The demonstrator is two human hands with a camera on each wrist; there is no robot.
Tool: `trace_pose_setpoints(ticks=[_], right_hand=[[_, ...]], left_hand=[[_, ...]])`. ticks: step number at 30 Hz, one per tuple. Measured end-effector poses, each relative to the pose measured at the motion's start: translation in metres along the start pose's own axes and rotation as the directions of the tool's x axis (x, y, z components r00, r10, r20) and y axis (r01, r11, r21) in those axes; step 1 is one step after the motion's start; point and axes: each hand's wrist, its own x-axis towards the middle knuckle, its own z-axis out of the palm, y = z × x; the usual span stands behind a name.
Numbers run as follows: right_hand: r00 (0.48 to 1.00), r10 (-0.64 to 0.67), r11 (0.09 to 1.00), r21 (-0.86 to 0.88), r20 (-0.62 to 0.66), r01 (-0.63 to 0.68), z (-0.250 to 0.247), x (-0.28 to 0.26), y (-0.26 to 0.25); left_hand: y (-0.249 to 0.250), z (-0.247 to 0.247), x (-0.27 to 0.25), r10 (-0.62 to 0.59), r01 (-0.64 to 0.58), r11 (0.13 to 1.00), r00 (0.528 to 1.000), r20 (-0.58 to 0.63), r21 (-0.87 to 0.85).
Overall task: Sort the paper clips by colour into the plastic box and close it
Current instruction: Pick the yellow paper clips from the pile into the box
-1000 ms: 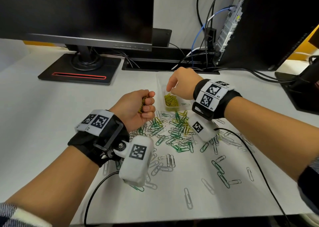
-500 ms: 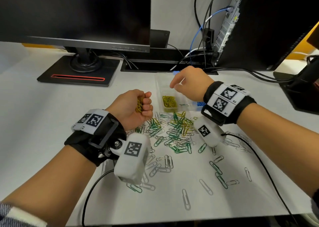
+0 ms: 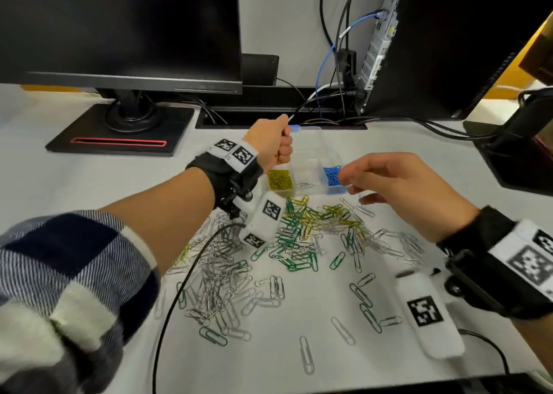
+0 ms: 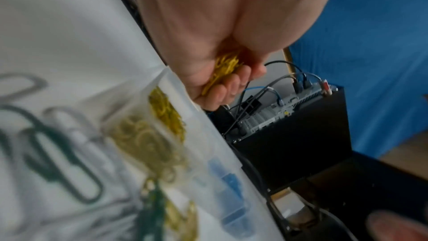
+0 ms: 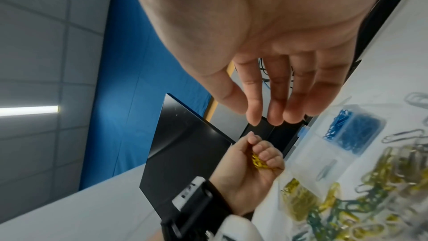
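Head view. Clear plastic compartment box [image 3: 302, 166] sits near the far edge of the white desk [image 3: 59, 190], lid open; its long axis runs L–R along that edge, open side up. Yellow paper clips [image 3: 279, 179] fill the near-left compartment, blue paper clips [image 3: 332, 176] the near-right; the compartment btw. them looks nearly empty. Left hand [image 3: 270, 145] is fisted above the box's left end, gripping a bunch of yellow clips. Right hand [image 3: 401, 184] hovers beside the box's right end, fingers relaxed, nothing visibly held. Mixed loose clips [image 3: 269, 259] (green, yellow, silver) are spread over the desk centre, pointing every way.

Left wrist view. Blurred. Fist [image 4: 222, 72] is curled round yellow wire clips [image 4: 225, 69], directly over the box's yellow compartment [image 4: 165, 109].

Right wrist view. Right-hand fingers [image 5: 275, 98] are straight and apart, empty. The left fist's clips [image 5: 258, 159] show at the box edge [image 5: 298, 155].

Risk (judgement). Sorting is approx. part done; lid not yet shut. If the fist opens off-centre, clips could spill over the divider into the next compartment or onto the desk; interlinked clips may drag out together. Green and silver clips are tangled w/ yellow ones, so mis-sorting is likely.
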Motion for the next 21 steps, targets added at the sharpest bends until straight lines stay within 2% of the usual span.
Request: trace_pose_setpoints(ticks=[8, 12, 21], right_hand=[[1.000, -0.025, 0.999, 0.029, 0.006, 0.025, -0.005, 0.000, -0.001], [1.000, -0.030, 1.000, 0.011, 0.008, 0.030, -0.006, -0.004, 0.003], [1.000, -0.008, 1.000, -0.017, 0.023, 0.009, -0.009, -0.009, 0.014]], left_hand=[[-0.013, 0.001, 0.003, 0.177, -0.178, 0.951, 0.984, 0.029, 0.252], [-0.016, -0.001, 0.004, 0.233, -0.236, 0.934, 0.972, 0.043, 0.270], [-0.015, -0.003, 0.001, 0.279, -0.278, 0.925, 0.960, 0.037, 0.260]])
